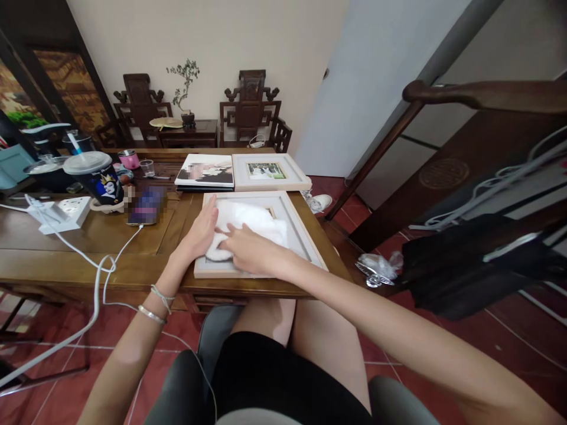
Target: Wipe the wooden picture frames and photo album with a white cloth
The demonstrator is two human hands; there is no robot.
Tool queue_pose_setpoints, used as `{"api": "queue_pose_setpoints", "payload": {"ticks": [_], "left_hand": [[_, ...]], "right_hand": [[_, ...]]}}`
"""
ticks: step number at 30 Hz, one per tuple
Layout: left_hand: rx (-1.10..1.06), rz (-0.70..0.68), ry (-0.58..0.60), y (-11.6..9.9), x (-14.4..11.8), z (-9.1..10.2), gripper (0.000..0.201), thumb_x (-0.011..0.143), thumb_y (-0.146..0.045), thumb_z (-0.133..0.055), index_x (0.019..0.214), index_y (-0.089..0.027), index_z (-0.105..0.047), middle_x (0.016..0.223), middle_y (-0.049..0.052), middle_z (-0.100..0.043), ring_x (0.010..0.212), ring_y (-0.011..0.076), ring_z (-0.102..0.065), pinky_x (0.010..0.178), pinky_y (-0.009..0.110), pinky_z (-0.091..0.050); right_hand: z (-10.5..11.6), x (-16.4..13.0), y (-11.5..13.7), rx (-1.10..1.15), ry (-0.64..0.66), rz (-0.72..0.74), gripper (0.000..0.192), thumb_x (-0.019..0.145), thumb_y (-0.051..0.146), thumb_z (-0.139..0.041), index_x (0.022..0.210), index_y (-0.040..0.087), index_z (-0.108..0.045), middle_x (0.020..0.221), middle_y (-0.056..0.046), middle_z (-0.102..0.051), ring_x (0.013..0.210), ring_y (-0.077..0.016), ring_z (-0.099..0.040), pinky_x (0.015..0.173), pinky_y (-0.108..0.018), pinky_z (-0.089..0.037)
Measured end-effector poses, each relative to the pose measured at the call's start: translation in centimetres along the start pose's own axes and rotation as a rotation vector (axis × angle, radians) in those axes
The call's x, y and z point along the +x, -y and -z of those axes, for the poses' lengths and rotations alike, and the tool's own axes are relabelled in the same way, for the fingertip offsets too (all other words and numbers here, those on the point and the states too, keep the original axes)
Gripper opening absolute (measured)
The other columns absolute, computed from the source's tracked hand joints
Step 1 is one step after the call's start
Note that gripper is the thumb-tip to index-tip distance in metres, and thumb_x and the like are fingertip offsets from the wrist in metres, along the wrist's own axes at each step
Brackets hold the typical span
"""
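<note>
A light wooden picture frame (261, 275) lies flat near the front edge of the table, with a fluffy white cloth (252, 216) spread over its middle. My right hand (248, 248) presses into the cloth, its fingers bent and partly sunk in the folds. At the frame's left side rests my left hand (204, 227), fingers stretched out together along the edge and touching it. The cloth hides most of the picture inside; only a small gold-coloured corner of its inner border shows.
Behind lie a second framed photo (270, 169) and a photo album (205, 171). To the left are a lidded drink cup (95, 177), a phone (145, 206) on a charging cable and a white power strip (66, 213). A wooden chair (398, 171) stands right.
</note>
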State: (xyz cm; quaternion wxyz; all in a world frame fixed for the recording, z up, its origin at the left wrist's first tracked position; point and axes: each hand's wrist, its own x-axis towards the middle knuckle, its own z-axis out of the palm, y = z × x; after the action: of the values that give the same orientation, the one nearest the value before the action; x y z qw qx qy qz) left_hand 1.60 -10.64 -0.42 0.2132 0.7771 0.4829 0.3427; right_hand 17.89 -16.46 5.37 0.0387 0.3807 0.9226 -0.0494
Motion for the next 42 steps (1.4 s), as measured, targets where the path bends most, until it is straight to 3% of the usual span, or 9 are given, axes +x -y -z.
{"api": "queue_pose_setpoints", "payload": {"ticks": [4, 9, 14, 17, 23, 30, 34, 38, 42], "left_hand": [[0.042, 0.020, 0.032, 0.0, -0.3, -0.2, 0.066, 0.101, -0.056, -0.017, 0.151, -0.016, -0.036, 0.160, 0.010, -0.034, 0.149, 0.0229, -0.029, 0.124, 0.042, -0.020], [0.064, 0.068, -0.007, -0.4, -0.2, -0.5, 0.066, 0.102, -0.054, -0.015, 0.143, -0.014, -0.048, 0.153, 0.012, -0.045, 0.145, 0.0239, -0.037, 0.122, 0.039, -0.026], [0.000, 0.119, -0.092, -0.4, 0.0, -0.6, 0.066, 0.103, -0.051, -0.014, 0.135, -0.013, -0.056, 0.145, 0.011, -0.055, 0.139, 0.0249, -0.047, 0.119, 0.039, -0.032], [0.032, 0.059, -0.067, -0.2, 0.1, -0.7, 0.059, 0.103, -0.049, -0.019, 0.128, -0.016, -0.061, 0.140, 0.009, -0.060, 0.136, 0.0242, -0.050, 0.118, 0.038, -0.034], [0.159, 0.001, 0.049, -0.2, 0.2, -0.7, 0.053, 0.103, -0.042, -0.024, 0.123, -0.015, -0.064, 0.142, 0.013, -0.058, 0.140, 0.0256, -0.045, 0.117, 0.043, -0.034], [0.250, -0.019, 0.077, 0.3, 0.2, -1.1, 0.043, 0.101, -0.035, -0.036, 0.129, -0.015, -0.061, 0.147, 0.013, -0.053, 0.141, 0.0257, -0.044, 0.117, 0.046, -0.035], [0.255, -0.026, 0.053, 0.8, 0.3, -1.1, 0.040, 0.098, -0.028, -0.042, 0.131, -0.016, -0.061, 0.145, 0.012, -0.055, 0.138, 0.0264, -0.047, 0.115, 0.047, -0.038], [0.239, -0.074, 0.035, 0.8, 0.4, -0.7, 0.039, 0.096, -0.021, -0.040, 0.127, -0.019, -0.064, 0.140, 0.009, -0.060, 0.133, 0.0250, -0.053, 0.114, 0.045, -0.041], [0.276, -0.123, 0.069, 1.0, 0.5, -0.5, 0.042, 0.097, -0.023, -0.038, 0.129, -0.014, -0.063, 0.141, 0.012, -0.058, 0.135, 0.0255, -0.051, 0.116, 0.043, -0.039]], "right_hand": [[2.1, -3.1, 0.3, 0.108, 0.120, 0.088, 0.036, 0.075, -0.002, -0.045, 0.093, 0.016, -0.072, 0.098, -0.012, -0.071, 0.095, -0.0259, -0.063, 0.073, -0.031, -0.041], [2.9, -3.8, 1.4, 0.180, 0.156, 0.101, 0.027, 0.074, 0.001, -0.047, 0.082, 0.016, -0.068, 0.084, -0.009, -0.069, 0.076, -0.0215, -0.060, 0.063, -0.029, -0.036], [1.2, -3.0, 4.7, 0.045, -0.041, 0.033, 0.028, 0.083, 0.004, -0.044, 0.092, 0.012, -0.069, 0.104, -0.017, -0.069, 0.103, -0.0336, -0.059, 0.085, -0.043, -0.043], [0.7, -2.9, 5.5, 0.025, -0.032, 0.004, 0.030, 0.085, 0.005, -0.042, 0.096, 0.011, -0.070, 0.105, -0.019, -0.068, 0.107, -0.0367, -0.058, 0.091, -0.050, -0.043], [1.4, -5.1, 3.8, 0.011, 0.030, 0.001, 0.030, 0.082, 0.000, -0.047, 0.092, 0.014, -0.071, 0.117, -0.016, -0.067, 0.112, -0.0314, -0.059, 0.094, -0.044, -0.044], [2.5, -8.9, 1.1, -0.041, 0.121, -0.143, 0.034, 0.076, -0.004, -0.044, 0.086, 0.014, -0.071, 0.098, -0.014, -0.070, 0.093, -0.0259, -0.065, 0.076, -0.032, -0.044], [1.9, -7.0, 2.4, -0.005, 0.066, -0.035, 0.030, 0.079, -0.002, -0.045, 0.083, 0.013, -0.071, 0.109, -0.014, -0.069, 0.104, -0.0282, -0.062, 0.088, -0.036, -0.044], [0.6, -4.5, 4.2, 0.004, -0.040, 0.044, 0.030, 0.085, 0.004, -0.044, 0.095, 0.011, -0.071, 0.124, -0.017, -0.065, 0.115, -0.0326, -0.057, 0.095, -0.044, -0.042], [0.0, -5.0, 3.8, 0.019, -0.053, 0.023, 0.031, 0.083, 0.002, -0.044, 0.093, 0.011, -0.072, 0.125, -0.018, -0.064, 0.118, -0.0318, -0.055, 0.098, -0.045, -0.041]]}}
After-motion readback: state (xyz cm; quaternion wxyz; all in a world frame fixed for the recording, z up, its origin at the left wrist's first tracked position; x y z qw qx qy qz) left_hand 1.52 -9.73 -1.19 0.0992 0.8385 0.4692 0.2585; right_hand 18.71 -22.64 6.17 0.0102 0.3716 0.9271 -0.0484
